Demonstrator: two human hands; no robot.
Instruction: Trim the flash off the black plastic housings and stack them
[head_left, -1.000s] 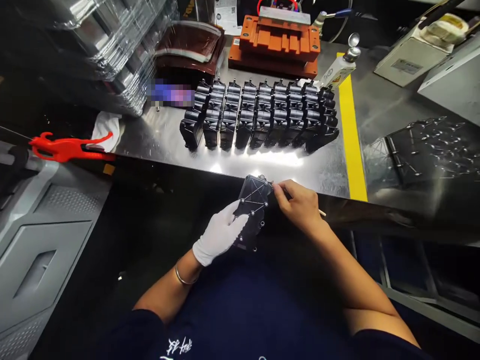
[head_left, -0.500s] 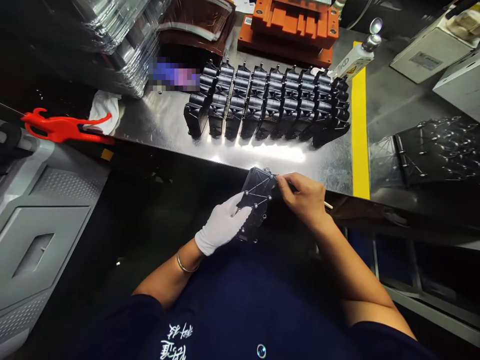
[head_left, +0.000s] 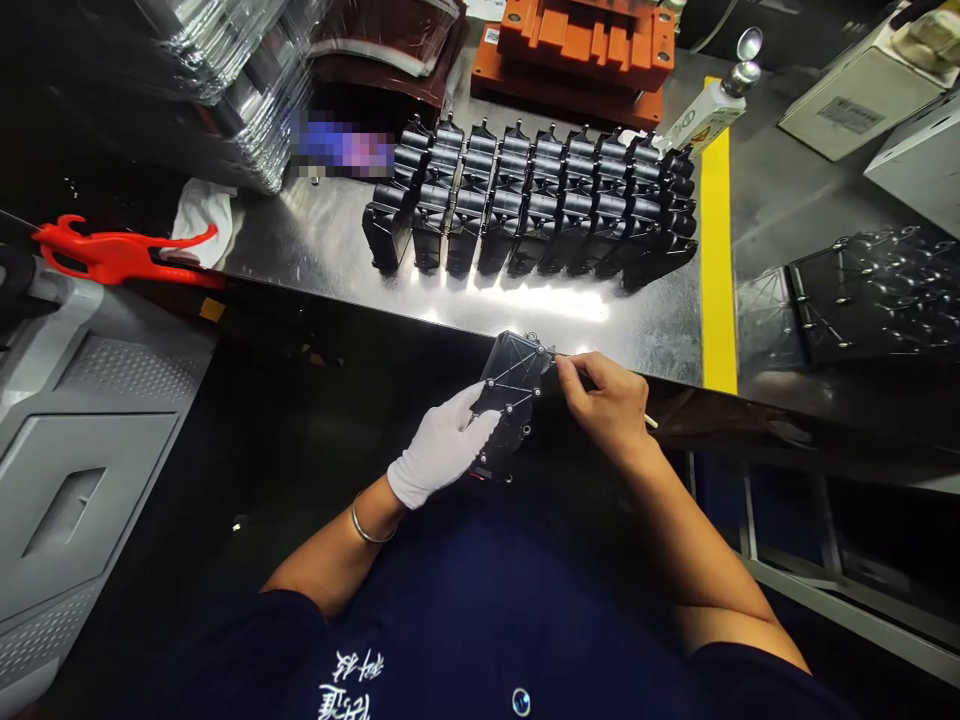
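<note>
My left hand (head_left: 442, 445), in a white glove, grips a black plastic housing (head_left: 517, 432) by its left side. The part is held tilted in front of the table's edge; ribs and small round bosses show on its face. My bare right hand (head_left: 606, 395) pinches a thin tool (head_left: 651, 422) whose pale rear end sticks out behind the palm. Its dark tip meets the housing's upper right edge near a boss; what kind of tool it is I cannot make out. Rows of similar black plastic parts (head_left: 529, 205) stand on the metal table (head_left: 315, 250) beyond my hands.
An orange fixture (head_left: 585, 60) and a white bottle (head_left: 705, 118) stand behind the rows. Yellow tape (head_left: 717, 280) crosses the table, with more black parts (head_left: 885, 300) to its right. At left are a red plastic tool (head_left: 120, 250), a white cloth (head_left: 201, 215) and a grey bin (head_left: 82, 470).
The view has shifted slightly. Both hands keep their grip, and the tool's tip still lies at the housing's upper right edge, with the right hand tilted a little differently.
</note>
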